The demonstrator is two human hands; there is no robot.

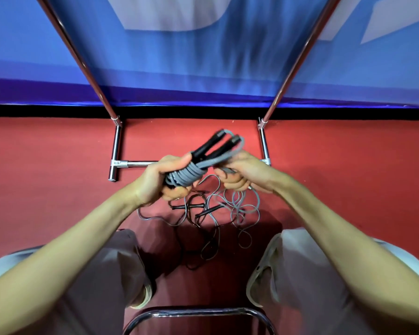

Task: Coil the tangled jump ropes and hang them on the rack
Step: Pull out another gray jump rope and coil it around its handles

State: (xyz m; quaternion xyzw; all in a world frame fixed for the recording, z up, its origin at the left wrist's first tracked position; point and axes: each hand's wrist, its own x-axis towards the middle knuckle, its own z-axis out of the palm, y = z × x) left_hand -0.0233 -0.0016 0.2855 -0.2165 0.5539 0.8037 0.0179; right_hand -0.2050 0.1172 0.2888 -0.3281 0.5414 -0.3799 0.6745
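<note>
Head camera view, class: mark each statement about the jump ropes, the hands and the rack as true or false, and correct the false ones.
1. The left hand grips a grey rope bundle wound around two black handles. True.
2. The right hand is empty and resting on a knee. False: it is raised and holds a grey strand running from the bundle.
3. More ropes lie loose and tangled on the red floor. True.
4. A coiled rope already hangs on the metal rack. False: none shows on the visible part of the rack.
</note>
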